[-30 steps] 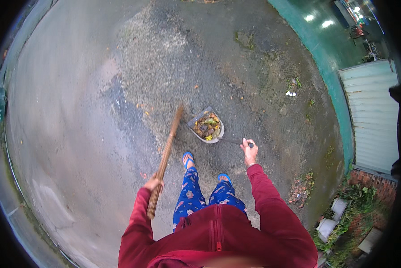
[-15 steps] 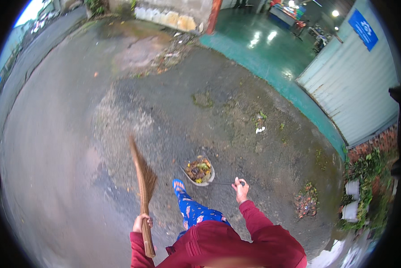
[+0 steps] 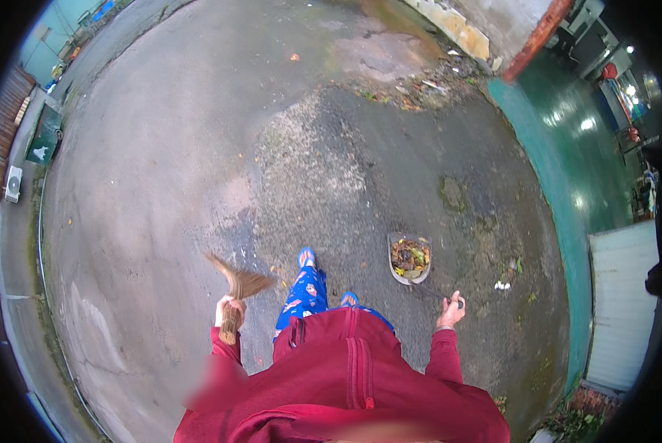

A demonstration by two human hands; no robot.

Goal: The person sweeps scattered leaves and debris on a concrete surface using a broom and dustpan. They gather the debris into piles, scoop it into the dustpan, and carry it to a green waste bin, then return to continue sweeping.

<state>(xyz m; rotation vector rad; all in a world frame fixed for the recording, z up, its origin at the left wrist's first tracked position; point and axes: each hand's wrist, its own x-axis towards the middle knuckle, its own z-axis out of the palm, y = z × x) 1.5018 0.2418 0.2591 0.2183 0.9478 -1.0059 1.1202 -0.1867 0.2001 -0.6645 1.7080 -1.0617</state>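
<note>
In my left hand [image 3: 230, 310] is a straw hand broom [image 3: 244, 280], gripped by its bound handle. Its bristles fan out ahead of the hand, toward the right. My right hand [image 3: 450, 311] is wrapped round the end of a thin dark handle, which runs to a dustpan [image 3: 411, 278]. Inside the pan lies a heap of brown and yellow leaves [image 3: 409, 255]. The dustpan is ahead of my right hand and to its left, over the pavement; whether it touches the ground I cannot tell.
Wet, worn pavement [image 3: 161, 192] surrounds me. Debris [image 3: 427, 92] lies by a wall with a rusty red post [image 3: 538, 40]. To the right are a green workshop floor [image 3: 567, 148] and a pale corrugated panel [image 3: 626, 303]. A small white litter patch [image 3: 501, 285] lies right of the dustpan.
My view has turned left, so the workshop has shifted toward the right rim. The broom, upright before, now sits lower with its bristles slanting right. Both hands keep their grips.
</note>
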